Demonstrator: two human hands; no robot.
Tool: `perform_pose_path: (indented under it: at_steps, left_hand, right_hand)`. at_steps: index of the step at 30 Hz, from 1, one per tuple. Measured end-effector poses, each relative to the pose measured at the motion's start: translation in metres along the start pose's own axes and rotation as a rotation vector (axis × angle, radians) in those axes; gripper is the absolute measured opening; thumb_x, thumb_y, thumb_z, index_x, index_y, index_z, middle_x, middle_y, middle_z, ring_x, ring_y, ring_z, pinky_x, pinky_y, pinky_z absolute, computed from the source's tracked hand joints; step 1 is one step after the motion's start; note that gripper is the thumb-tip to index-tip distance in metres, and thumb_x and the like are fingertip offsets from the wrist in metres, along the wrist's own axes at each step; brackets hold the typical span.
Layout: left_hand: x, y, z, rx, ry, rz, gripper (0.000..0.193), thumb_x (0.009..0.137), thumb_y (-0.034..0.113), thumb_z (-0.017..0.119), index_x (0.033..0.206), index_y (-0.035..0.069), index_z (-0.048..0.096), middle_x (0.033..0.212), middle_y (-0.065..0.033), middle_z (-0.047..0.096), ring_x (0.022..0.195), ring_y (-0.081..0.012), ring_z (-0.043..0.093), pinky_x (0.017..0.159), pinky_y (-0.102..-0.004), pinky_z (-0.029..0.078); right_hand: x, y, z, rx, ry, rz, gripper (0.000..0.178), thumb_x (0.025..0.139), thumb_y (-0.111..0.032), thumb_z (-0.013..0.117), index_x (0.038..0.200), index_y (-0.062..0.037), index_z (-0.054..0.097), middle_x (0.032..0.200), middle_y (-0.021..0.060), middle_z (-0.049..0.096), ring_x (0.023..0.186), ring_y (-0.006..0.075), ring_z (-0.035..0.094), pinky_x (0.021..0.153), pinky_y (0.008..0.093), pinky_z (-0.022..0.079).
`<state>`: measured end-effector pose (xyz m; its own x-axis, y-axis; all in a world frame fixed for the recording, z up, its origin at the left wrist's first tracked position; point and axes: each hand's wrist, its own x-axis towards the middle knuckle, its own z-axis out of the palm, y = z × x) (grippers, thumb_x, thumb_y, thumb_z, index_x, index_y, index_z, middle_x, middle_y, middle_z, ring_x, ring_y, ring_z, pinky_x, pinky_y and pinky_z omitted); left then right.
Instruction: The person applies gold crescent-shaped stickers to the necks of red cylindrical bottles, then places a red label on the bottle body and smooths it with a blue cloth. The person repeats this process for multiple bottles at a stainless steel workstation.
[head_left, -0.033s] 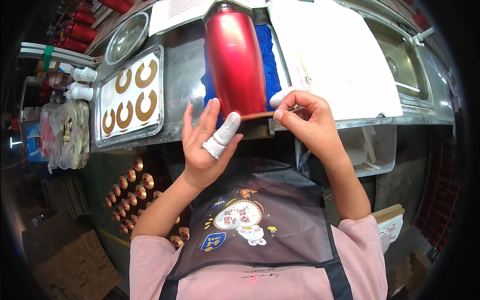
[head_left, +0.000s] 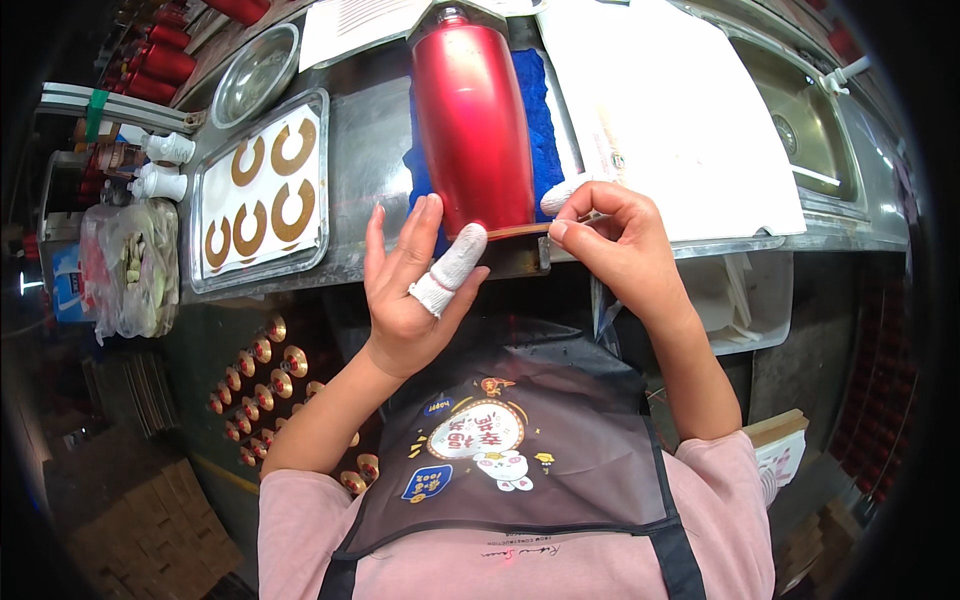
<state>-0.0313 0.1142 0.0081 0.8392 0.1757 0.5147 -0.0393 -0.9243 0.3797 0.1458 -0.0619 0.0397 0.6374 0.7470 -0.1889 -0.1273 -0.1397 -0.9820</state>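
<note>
A glossy red vase (head_left: pixel 472 130) lies on its side over a blue cloth (head_left: pixel 546 140), its narrow dark neck pointing away from me and its wide end toward me. Along that near rim runs a thin gold-brown strip (head_left: pixel 516 231). My left hand (head_left: pixel 418 270) has its fingers stretched out beside the vase's left side; the index finger, in a white fabric finger cover (head_left: pixel 458 262), touches the near rim. At the rim's right end my right hand (head_left: pixel 612 235) pinches the strip's end between thumb and index finger. A white cover also sits on one of its fingers.
To the left, a tray (head_left: pixel 322 200) carries several gold horseshoe-shaped pieces beside a metal bowl (head_left: pixel 262 75). White sheeting (head_left: pixel 690 130) covers the bench on the right, before a metal sink (head_left: pixel 805 120). Red-and-gold knobs (head_left: pixel 262 350) stand below the bench, left of me.
My left index finger has shifted very slightly to the right along the rim, and the vase has moved a touch with it. My right hand has kept its place.
</note>
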Motion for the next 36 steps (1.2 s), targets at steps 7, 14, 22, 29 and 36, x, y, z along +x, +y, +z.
perform_pose_path:
  at_steps: [7,14,22,29,36]
  left_hand:
    - [0.027,0.013,-0.003,0.111,0.049,0.114,0.047,0.073,0.013,0.084,0.119,0.019,0.078,0.148,-0.0208,0.055,0.126,-0.0447,0.061,0.111,-0.0688,0.029]
    - [0.041,0.008,0.014,-0.028,0.144,-0.048,0.068,0.071,0.017,0.088,0.135,0.006,0.066,0.147,-0.0231,0.055,0.133,-0.0414,0.056,0.113,-0.0626,0.032]
    - [-0.004,-0.002,0.003,-0.237,0.108,-0.209,0.065,0.075,0.012,0.088,0.135,-0.001,0.064,0.144,-0.0242,0.058,0.134,-0.0377,0.056,0.116,-0.0597,0.032]
    - [-0.016,-0.005,0.001,-0.13,0.024,-0.073,0.05,0.082,0.006,0.082,0.129,-0.002,0.066,0.141,-0.0258,0.06,0.133,-0.0379,0.058,0.117,-0.0636,0.028]
    - [0.002,0.003,-0.002,-0.012,0.016,0.003,0.046,0.078,0.011,0.085,0.122,0.007,0.075,0.144,-0.0236,0.058,0.127,-0.0401,0.061,0.113,-0.0633,0.03]
  right_hand:
    - [0.003,0.004,0.002,-0.026,-0.014,0.019,0.007,0.089,-0.006,0.072,0.086,-0.0028,0.066,0.083,-0.0045,0.063,0.07,-0.0007,0.053,0.062,0.0165,0.042]
    - [0.008,0.011,0.006,-0.058,-0.017,0.014,0.01,0.09,-0.008,0.074,0.087,-0.0019,0.067,0.085,-0.0034,0.063,0.07,-0.0007,0.055,0.062,0.0165,0.043]
    - [0.001,0.001,0.007,-0.006,-0.015,0.027,0.008,0.09,-0.006,0.073,0.087,-0.0023,0.066,0.084,-0.004,0.063,0.069,-0.0015,0.053,0.061,0.0158,0.041]
    - [0.0,0.0,0.002,0.047,-0.014,0.015,0.006,0.09,-0.005,0.07,0.085,-0.0024,0.066,0.084,-0.004,0.062,0.073,-0.0007,0.054,0.064,0.0167,0.043]
    - [0.003,0.005,0.002,0.058,-0.012,0.016,0.008,0.089,-0.007,0.069,0.084,-0.0026,0.066,0.084,-0.0036,0.063,0.075,0.0014,0.055,0.068,0.0189,0.046]
